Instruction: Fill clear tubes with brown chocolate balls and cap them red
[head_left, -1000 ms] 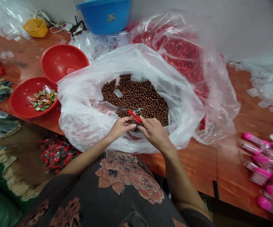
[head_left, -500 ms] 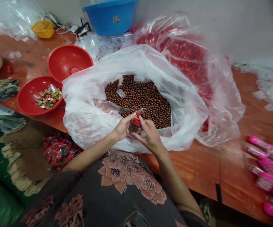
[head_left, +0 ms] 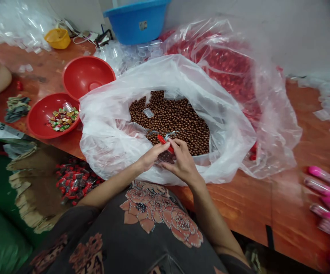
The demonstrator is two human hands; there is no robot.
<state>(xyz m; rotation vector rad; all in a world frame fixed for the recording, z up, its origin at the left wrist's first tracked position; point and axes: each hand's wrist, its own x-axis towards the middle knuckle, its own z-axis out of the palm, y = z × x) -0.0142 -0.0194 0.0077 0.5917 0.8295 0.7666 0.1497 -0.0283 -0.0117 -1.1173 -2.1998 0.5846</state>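
My left hand point(head_left: 150, 156) and my right hand point(head_left: 183, 160) are closed together around a small clear jar point(head_left: 166, 156) of dark brown balls. Its red lid point(head_left: 162, 139) slants up between the fingertips, with my left thumb close against it. Whether the lid is fully seated cannot be seen. Just beyond the hands, a large white plastic bag point(head_left: 104, 148) lies wide open, full of small round brown balls point(head_left: 179, 118). A clear plastic piece point(head_left: 148, 112) rests on the balls, and a shiny strip point(head_left: 170, 134) shows behind the lid.
Two red bowls point(head_left: 88, 62) stand left, the nearer holding wrapped sweets point(head_left: 63, 118). Below them, a cardboard box point(head_left: 39, 190) contains several red-capped jars point(head_left: 76, 180). Behind are a blue tub point(head_left: 138, 23) and a bag of red pieces point(head_left: 225, 72). Pink-capped tubes point(head_left: 322, 186) lie right.
The red lid now tilts more and shows a longer red edge, as my fingers have shifted on the jar. My view has turned slightly left.
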